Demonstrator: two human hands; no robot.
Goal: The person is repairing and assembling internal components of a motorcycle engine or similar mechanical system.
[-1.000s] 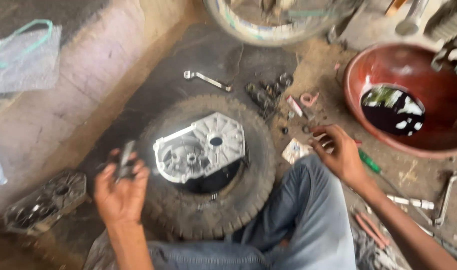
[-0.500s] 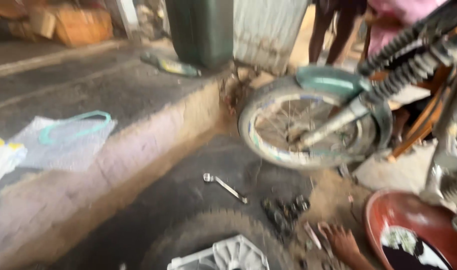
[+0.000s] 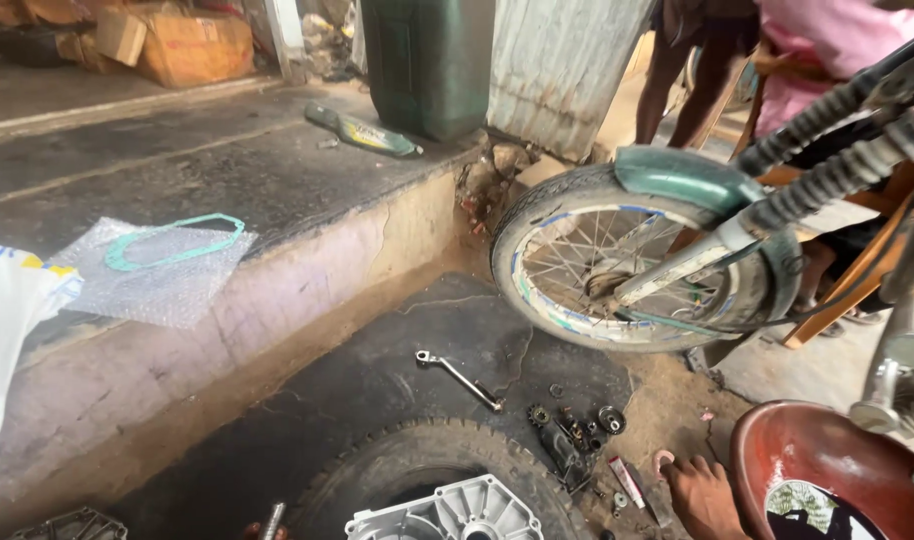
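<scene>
Here, wrench (image 3: 459, 379) lies diagonally.

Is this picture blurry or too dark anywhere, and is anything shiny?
Head view: mostly sharp in even daylight, with no hard shadows. The motorcycle fork close to the lens looks soft. The oily ground around the wrench is dark but readable. A pale sheen lies on the liquid in the red bowl. The right hand is cut off at the bottom edge.
</scene>
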